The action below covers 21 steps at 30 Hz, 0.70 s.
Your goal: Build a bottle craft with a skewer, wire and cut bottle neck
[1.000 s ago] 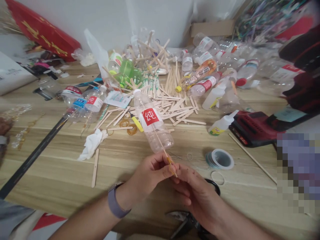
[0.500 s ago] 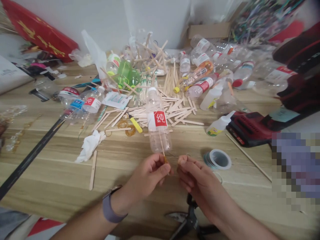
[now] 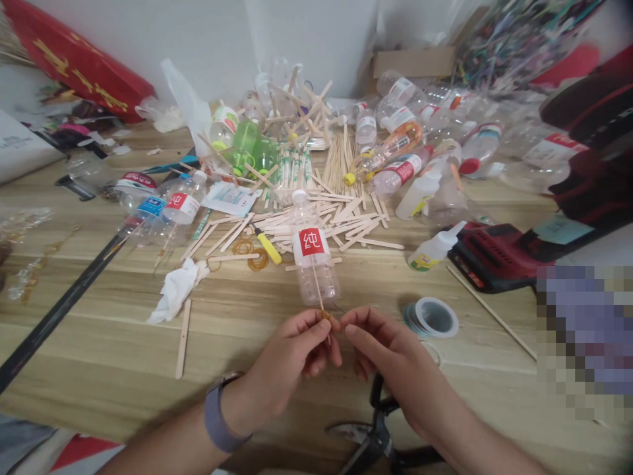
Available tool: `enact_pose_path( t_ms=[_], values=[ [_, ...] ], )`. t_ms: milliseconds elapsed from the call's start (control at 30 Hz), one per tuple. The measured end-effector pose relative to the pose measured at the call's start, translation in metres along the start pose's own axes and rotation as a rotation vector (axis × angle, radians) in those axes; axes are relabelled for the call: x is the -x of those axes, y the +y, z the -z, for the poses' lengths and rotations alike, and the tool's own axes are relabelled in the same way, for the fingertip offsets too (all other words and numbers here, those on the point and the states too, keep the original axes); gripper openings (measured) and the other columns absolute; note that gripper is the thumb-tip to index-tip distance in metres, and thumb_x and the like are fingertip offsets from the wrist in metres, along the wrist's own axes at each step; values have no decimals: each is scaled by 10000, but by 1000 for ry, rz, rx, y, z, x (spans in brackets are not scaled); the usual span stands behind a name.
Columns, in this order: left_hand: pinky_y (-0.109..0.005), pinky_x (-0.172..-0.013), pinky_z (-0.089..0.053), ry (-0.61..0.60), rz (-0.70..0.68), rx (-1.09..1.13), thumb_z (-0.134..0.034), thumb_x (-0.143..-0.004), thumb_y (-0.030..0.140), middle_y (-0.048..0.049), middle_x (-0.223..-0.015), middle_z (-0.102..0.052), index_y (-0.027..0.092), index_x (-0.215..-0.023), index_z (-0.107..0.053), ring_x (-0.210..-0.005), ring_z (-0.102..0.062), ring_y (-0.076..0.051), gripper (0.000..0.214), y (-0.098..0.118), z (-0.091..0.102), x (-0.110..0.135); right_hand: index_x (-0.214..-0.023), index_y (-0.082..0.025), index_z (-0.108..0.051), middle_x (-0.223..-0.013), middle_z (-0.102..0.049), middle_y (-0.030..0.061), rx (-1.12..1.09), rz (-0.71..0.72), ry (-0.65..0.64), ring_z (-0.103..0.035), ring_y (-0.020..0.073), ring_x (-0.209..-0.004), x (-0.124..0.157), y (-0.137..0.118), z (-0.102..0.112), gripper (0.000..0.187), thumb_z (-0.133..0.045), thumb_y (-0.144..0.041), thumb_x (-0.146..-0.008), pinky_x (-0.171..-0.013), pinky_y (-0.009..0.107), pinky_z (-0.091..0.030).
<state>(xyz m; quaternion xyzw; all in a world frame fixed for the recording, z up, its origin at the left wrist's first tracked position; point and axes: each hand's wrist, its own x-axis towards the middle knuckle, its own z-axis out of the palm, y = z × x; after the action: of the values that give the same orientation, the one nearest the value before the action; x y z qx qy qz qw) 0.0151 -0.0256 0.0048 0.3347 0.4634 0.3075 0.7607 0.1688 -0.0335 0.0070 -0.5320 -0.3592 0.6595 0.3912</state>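
Note:
My left hand (image 3: 306, 343) is closed in a pinch around the near end of a thin wooden stick (image 3: 318, 280). An amber rubber band (image 3: 326, 316) is wound about that end. The stick runs up in front of a clear plastic bottle (image 3: 319, 290) with a red and white label and a white cap. Right beside it, my right hand (image 3: 380, 340) has thumb and forefinger pinched near the band. A thin dark strand shows by these fingertips, but what they hold is too small to make out.
Wooden craft sticks (image 3: 277, 227) are heaped behind the bottle. A spool (image 3: 435, 316), a glue bottle (image 3: 435, 247) and a red-black power tool (image 3: 499, 257) stand to the right. Black-handled scissors (image 3: 378, 422) lie below my right hand. A dark pole (image 3: 59, 316) crosses the left side.
My right hand has moved left, closer to my left hand. The bottle has shifted slightly, its cap end lower and its label turned a little.

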Motion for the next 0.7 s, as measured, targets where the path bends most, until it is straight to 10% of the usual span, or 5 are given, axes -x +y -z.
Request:
enact_pose_path(
  t_ms=[333,700],
  values=[
    [-233,-460,-212,88,-50,-106,-592,-836,498,44,-623,-492,158,-801,-610,-479,-350,-61,343,-5,1,1,-667,-220,-581,-428,-433,-65,388,84,-32,-350,79,-326,2,5,1,393,-635,-588,-794,-322,224,-246],
    [-239,-524,-319,148,-142,-192,-500,-875,442,46,-588,-440,182,-798,-658,-548,-409,-107,314,-4,-1,3,-574,-200,-494,-503,-397,-53,231,25,-341,-306,52,-391,14,14,-15,483,-554,-589,-854,-353,204,-192]
  ],
)
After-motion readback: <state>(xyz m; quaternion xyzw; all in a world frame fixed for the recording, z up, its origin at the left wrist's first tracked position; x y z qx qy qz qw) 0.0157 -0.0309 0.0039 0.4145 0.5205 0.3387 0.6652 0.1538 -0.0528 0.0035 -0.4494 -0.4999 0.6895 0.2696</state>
